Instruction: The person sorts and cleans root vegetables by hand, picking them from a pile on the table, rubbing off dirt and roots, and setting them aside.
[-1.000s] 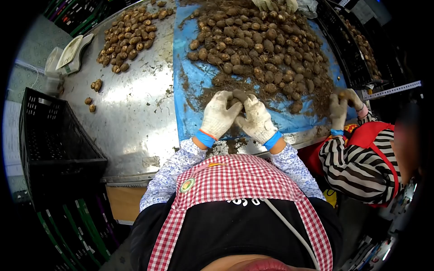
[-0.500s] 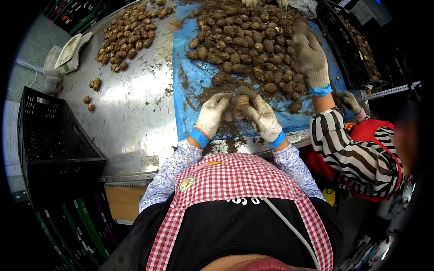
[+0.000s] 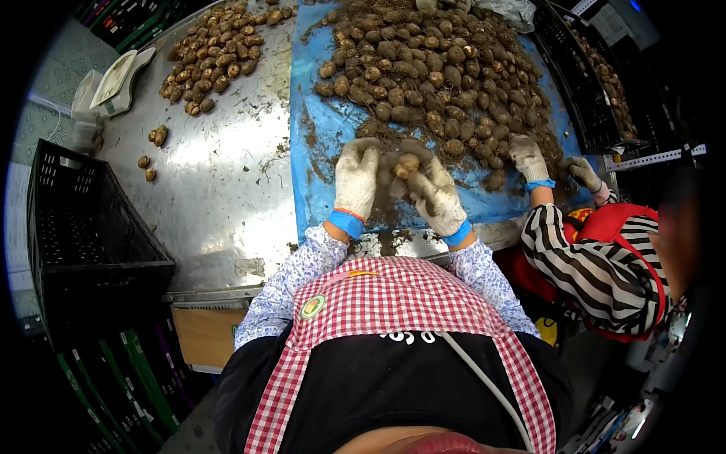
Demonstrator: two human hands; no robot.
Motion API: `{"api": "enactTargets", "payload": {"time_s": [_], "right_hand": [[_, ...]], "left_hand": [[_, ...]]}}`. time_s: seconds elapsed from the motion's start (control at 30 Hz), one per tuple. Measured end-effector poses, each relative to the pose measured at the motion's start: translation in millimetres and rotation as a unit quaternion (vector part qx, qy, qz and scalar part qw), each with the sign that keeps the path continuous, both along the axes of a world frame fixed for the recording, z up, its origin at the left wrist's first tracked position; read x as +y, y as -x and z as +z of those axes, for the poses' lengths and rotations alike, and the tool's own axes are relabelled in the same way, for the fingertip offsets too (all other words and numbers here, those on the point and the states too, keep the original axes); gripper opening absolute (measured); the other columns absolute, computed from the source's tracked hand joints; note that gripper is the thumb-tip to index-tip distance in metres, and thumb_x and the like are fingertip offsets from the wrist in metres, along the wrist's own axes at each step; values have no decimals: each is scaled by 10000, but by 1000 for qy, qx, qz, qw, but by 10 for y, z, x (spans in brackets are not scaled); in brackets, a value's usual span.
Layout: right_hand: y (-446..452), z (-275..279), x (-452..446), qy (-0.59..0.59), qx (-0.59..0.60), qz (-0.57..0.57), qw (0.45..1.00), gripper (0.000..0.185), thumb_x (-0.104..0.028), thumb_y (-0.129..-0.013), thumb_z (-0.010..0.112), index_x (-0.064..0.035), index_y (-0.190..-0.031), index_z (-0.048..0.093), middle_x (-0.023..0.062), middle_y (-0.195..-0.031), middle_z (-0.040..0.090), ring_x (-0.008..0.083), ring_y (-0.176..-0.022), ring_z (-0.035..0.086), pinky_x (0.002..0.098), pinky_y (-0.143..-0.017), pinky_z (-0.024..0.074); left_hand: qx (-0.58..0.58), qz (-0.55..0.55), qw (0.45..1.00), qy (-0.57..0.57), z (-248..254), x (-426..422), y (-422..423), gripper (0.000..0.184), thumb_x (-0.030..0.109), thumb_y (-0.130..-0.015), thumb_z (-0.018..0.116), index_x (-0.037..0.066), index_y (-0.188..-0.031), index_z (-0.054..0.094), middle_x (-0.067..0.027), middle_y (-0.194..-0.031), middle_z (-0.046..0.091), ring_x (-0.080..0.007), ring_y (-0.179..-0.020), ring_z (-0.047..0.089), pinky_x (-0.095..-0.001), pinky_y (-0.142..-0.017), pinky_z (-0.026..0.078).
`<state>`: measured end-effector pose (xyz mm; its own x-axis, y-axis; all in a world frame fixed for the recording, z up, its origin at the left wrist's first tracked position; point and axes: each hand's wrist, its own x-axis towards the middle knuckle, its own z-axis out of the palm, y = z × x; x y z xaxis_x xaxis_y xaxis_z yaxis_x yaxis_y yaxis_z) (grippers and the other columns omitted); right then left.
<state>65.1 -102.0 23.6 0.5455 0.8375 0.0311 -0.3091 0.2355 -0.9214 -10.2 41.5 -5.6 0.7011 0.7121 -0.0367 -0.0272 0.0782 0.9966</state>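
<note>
In a dirty white glove, my right hand (image 3: 437, 193) grips a round brown tuber (image 3: 406, 166) whose pale side shows. Just left of it is my left hand (image 3: 357, 175), also gloved; its fingers are bent and their tips are smeared, so whether they hold anything is unclear. Both hands are over the blue sheet (image 3: 318, 198), near the table's front edge. Beyond them lies a large heap of root-covered tubers (image 3: 446, 83). Loose roots and soil lie around the fingertips.
A smaller tuber pile (image 3: 215, 57) lies on the metal table (image 3: 219, 166), with a scale (image 3: 119, 85) at its left. Black crates (image 3: 98, 219) stand left and right. A co-worker's gloved hand (image 3: 528, 157) touches the heap's right edge; another person's gloves show at the top.
My hands have parted slightly, and the tuber now shows in my right hand. The co-worker's hand reached over the heap, then drew back to its near right edge.
</note>
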Motion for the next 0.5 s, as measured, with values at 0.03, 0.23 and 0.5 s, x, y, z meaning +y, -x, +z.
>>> {"api": "enactTargets", "payload": {"time_s": [0.03,0.23,0.5], "right_hand": [[-25,10,-14,-36,89,11,995,448,-178,-958,538,-68,-1375,414,104,-1249,545,206,-1066,575,283,-895,515],[-9,-456,108,131,-190,-39,972,431,-160,-954,540,-85,-1368,443,119,-1283,556,179,-1063,576,239,-881,509],[-902,147,771,589,-506,28,629,286,-299,-955,511,-62,-1094,591,160,-826,629,249,-724,631,297,-642,540]], "left_hand": [[-49,3,996,73,-15,-25,11,308,132,-954,514,-11,-1227,504,-103,-854,611,-157,-747,608,-277,-629,536],[42,-136,982,-125,-70,-85,123,387,170,-940,547,-3,-1278,472,-130,-1030,601,-173,-866,596,-290,-704,538],[-146,14,896,419,-341,1046,39,159,101,-939,512,-29,-1020,555,-105,-850,598,-162,-657,556,-331,-606,528]]}}
